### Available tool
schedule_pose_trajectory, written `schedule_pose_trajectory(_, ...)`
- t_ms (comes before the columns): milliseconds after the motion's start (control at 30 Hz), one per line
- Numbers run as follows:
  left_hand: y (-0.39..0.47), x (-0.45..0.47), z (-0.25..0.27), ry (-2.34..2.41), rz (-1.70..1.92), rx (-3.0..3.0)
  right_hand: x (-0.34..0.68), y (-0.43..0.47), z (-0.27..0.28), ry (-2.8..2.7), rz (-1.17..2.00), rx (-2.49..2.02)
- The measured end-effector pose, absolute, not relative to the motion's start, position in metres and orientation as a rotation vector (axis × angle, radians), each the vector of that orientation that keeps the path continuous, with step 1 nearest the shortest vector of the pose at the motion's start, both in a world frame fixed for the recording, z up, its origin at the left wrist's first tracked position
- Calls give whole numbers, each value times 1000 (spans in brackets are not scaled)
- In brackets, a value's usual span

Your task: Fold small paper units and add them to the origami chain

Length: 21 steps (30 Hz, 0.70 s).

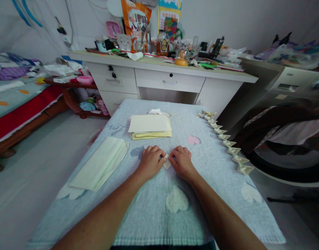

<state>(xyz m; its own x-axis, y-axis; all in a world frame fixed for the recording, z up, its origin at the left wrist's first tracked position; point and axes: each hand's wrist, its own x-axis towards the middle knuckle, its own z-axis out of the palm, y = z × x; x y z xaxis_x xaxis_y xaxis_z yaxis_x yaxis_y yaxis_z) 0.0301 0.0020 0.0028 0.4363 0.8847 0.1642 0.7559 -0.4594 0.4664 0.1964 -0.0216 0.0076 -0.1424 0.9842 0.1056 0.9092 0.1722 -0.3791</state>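
Note:
Between my two hands, at the middle of the cloth-covered table [151, 208], is a small folded piece of cream paper [167, 164]. My left hand [152, 160] pinches its left side with thumb and fingertips. From the right, my right hand [180, 160] grips the same paper, fingers curled in. The fingers hide part of its upper edge. Just beyond my hands lies a stack of cream and yellow paper sheets [150, 124]. A folded pale green sheet bundle [99, 163] rests left of my left arm. Along the right edge runs a row of folded paper pieces [228, 143].
A white desk [170, 81] stands behind the table, its top crowded with a jar [163, 43], an orange bag [136, 24] and other clutter. On the right is a front-loading washing machine [292, 83] with cloth at its door. A bed [21, 100] is at left.

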Motion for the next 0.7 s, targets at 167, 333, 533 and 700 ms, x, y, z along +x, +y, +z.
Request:
schedule_pose_trajectory(167, 2, 34, 3, 1468, 536, 2400, 195, -21, 6, -2097, 291, -1831)
schedule_pose_trajectory(333, 1, 36, 2, 1510, 537, 2426, 193, -21, 4, -2059, 242, -1876)
schedule_pose_trajectory(533, 0, 36, 1, 1537, 551, 2420, 192, -22, 4, -2069, 216, -1875)
schedule_pose_trajectory(700, -1, 36, 2, 1542, 508, 2416, 192, -23, 4, -2092, 182, -1890)
